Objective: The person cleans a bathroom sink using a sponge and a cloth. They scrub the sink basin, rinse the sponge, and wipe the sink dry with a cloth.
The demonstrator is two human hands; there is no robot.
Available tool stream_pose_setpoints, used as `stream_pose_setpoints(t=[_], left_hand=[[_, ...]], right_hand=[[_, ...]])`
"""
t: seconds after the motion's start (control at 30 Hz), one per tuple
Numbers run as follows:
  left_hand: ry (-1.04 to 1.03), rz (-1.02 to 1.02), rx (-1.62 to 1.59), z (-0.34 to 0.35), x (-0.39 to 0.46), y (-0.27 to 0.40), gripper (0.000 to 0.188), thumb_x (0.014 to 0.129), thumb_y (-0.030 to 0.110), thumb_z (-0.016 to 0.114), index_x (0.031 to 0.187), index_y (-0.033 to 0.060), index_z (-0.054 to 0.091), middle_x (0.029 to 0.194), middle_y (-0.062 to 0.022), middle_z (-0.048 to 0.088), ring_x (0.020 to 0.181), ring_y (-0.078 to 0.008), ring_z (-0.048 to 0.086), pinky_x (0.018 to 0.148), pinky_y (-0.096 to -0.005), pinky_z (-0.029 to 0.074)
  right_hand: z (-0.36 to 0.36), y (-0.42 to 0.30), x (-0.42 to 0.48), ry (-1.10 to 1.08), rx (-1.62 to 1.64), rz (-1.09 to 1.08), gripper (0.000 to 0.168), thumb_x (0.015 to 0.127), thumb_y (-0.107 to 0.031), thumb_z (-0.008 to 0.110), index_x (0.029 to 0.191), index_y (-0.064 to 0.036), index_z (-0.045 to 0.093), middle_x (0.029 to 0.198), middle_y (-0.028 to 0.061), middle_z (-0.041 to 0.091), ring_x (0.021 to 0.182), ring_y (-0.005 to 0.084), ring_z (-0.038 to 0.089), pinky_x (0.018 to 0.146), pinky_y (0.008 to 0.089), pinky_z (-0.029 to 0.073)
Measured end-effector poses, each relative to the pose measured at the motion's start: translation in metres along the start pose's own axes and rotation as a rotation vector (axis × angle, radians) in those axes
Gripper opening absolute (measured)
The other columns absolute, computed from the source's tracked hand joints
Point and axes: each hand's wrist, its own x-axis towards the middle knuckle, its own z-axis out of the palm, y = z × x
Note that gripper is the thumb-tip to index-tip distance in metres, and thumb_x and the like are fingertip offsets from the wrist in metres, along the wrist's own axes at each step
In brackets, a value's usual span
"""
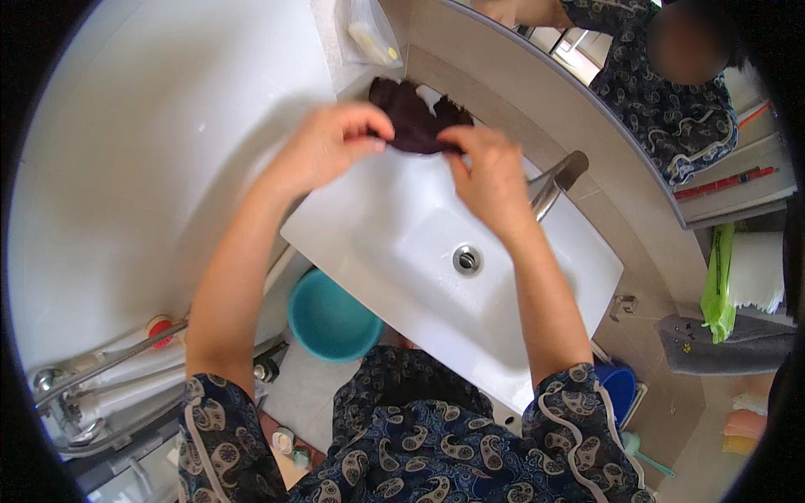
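A dark maroon cloth (412,119) is stretched between my hands above the far left corner of the white washbasin (402,264). My left hand (339,141) pinches the cloth's near left edge between thumb and fingers. At its right side my right hand (484,166) grips the edge the same way. Both hands are slightly blurred. The chrome faucet (560,179) stands just right of my right hand, its base partly hidden by that hand. Below the hands the basin's metal drain (466,259) is visible.
Along the right runs a mirror (673,176) with a person's reflection. A clear plastic bag (374,34) hangs at the back corner. On the floor at left sits a teal basin (336,320). A shower hose (126,352) lies lower left; a grey towel (723,346) hangs right.
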Motion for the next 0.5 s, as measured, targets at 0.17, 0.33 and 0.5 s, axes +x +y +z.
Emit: stream_pose_setpoints(t=[0.17,0.33,0.5], left_hand=[[-0.006,-0.246,-0.079,0.044,-0.003,-0.091,0.014,0.081,0.002,0.06,0.095,0.0031,0.062,0.078,-0.0024,0.062,0.066,-0.0085,0.055,0.06,-0.0231,0.045],[0.523,-0.258,-0.25,0.058,0.022,-0.108,0.024,0.084,0.004,0.055,0.107,0.0062,0.059,0.091,-0.0087,0.061,0.072,-0.0131,0.058,0.064,-0.025,0.047],[0.574,-0.029,0.046,0.056,-0.041,-0.129,0.021,0.082,0.0,0.055,0.102,0.0061,0.061,0.1,-0.0108,0.058,0.075,-0.0173,0.058,0.065,-0.0255,0.047]], right_hand=[[0.064,0.018,-0.018,-0.379,0.062,0.292,0.018,0.075,-0.005,0.055,0.091,-0.007,0.063,0.086,0.0121,0.065,0.082,0.0331,0.06,0.077,0.0404,0.046],[0.112,0.042,0.026,0.182,0.228,0.437,0.031,0.078,-0.009,0.053,0.108,-0.004,0.054,0.12,0.0203,0.05,0.112,0.037,0.045,0.093,0.0481,0.036],[0.15,0.019,-0.007,-0.12,-0.074,-0.109,0.048,0.084,-0.029,0.053,0.128,-0.013,0.043,0.136,0.0183,0.035,0.13,0.0349,0.025,0.1,0.0644,0.01]])
